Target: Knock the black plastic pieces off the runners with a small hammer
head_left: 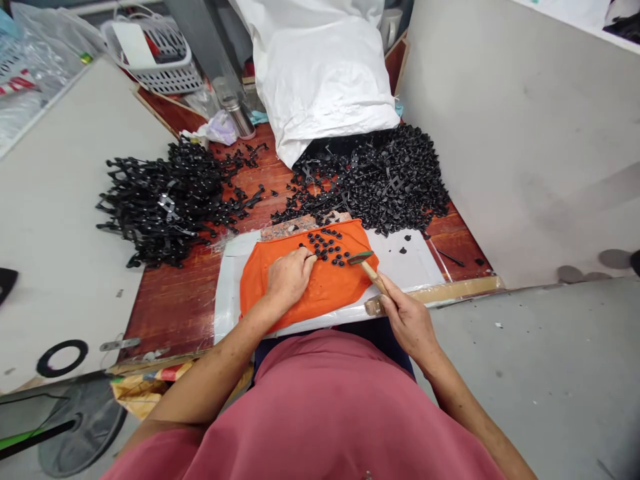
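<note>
My right hand [409, 319] is wrapped round the wooden handle of a small hammer [374, 275]. The hammer's head hangs over the right part of an orange cloth [320, 290]. On that cloth several small round black pieces [330, 248] are laid out in rough rows. My left hand [289, 277] rests on the cloth just left of them, its fingers pinched together at a small dark piece [312, 258], partly hidden by the fingertips. Under the cloth's back edge shows a speckled stone slab [285, 228]. A white sheet [227, 293] lies beneath.
A heap of loose black plastic pieces [400, 180] spreads behind the cloth, below a white sack [325, 73]. Tangled black parts [165, 207] pile up at the left. Further back stand a metal flask [239, 117] and a white basket [165, 73]. Grey panels [520, 133] flank the red-brown tabletop [165, 300].
</note>
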The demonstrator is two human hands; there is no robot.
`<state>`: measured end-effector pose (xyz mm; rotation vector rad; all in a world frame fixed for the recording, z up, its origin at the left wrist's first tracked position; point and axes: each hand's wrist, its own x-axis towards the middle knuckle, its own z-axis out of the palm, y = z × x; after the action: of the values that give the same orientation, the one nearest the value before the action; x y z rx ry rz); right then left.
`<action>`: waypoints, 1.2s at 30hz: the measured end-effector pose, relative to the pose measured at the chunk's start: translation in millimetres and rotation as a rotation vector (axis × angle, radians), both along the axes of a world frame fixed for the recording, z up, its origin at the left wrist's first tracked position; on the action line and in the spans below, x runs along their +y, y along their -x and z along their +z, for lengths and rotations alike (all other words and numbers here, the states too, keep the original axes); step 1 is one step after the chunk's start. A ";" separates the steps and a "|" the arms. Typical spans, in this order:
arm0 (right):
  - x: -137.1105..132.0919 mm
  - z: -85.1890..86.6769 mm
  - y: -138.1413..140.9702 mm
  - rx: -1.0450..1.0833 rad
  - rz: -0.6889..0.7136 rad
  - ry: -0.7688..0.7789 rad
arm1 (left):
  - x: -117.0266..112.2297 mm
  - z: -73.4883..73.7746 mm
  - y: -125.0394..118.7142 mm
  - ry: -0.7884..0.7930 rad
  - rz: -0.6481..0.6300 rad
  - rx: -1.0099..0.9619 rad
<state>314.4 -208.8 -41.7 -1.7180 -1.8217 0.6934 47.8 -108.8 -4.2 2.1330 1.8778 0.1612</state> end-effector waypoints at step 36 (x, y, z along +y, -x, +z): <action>30.2 37.5 34.4 -0.233 0.134 -0.161 | -2.8 -12.3 -3.5 -0.113 -0.047 0.098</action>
<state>280.1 -178.6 -4.2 -1.6382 -2.1049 0.3975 51.2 -111.6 -16.5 2.2968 1.9122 0.1593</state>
